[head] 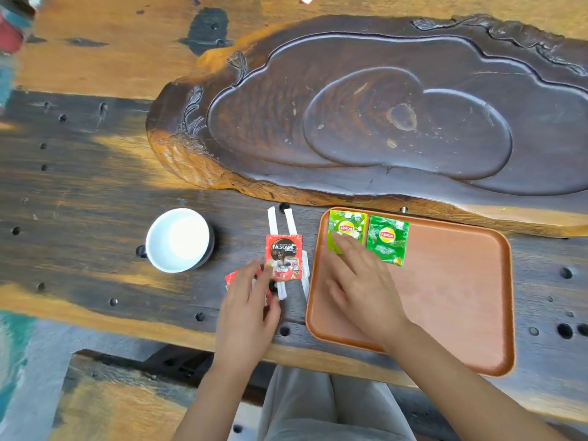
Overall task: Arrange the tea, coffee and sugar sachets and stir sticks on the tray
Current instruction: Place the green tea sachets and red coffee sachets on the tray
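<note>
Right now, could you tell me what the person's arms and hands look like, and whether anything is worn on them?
Both forearms are bare, with no sleeves in view. The left hand and right hand show no gloves, rings, watch or bracelets.

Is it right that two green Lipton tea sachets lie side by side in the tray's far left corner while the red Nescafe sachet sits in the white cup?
Not quite. The head view shows the Nescafe sachet lying on the white stir sticks on the table, right of the white cup. The two Lipton tea sachets do lie in the tray's far left corner.
</note>
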The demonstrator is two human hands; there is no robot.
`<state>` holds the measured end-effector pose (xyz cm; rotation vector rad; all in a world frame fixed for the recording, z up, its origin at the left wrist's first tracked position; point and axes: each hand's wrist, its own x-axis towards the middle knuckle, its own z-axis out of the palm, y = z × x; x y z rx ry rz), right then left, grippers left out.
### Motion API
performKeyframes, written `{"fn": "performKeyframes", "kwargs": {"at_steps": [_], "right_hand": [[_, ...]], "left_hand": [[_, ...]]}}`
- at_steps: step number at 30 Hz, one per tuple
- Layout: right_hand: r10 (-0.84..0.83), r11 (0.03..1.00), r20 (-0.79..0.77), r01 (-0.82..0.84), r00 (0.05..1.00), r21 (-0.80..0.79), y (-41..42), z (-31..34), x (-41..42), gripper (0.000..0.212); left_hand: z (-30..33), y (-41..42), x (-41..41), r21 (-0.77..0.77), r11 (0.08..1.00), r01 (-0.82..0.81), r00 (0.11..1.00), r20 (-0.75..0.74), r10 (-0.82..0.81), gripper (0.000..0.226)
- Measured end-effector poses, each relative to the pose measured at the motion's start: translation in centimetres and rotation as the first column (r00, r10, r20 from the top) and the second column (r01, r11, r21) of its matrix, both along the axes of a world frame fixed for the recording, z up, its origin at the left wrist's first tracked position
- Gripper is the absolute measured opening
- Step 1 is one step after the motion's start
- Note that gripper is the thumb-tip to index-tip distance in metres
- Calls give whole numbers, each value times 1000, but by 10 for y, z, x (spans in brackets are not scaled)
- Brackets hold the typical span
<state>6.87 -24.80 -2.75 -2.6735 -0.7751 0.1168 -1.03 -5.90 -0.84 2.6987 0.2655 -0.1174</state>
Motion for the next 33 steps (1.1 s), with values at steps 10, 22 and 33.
{"fn": "performKeyframes", "kwargs": {"at_steps": [10, 22, 33], "right_hand": [[227, 972, 39, -224, 973, -68, 58, -16, 17, 39], [248, 967, 26, -249, 968, 52, 51, -22, 10, 33], [145, 961, 146, -174, 979, 213, 41, -9, 8, 24]], "left_hand": [[-14, 38, -11, 105, 988, 115, 976, -197, -92, 54], [-11, 39, 7, 91, 994, 65, 998, -31, -62, 39], [-15, 37, -4, 78, 995, 65, 981, 177, -78, 14]]}}
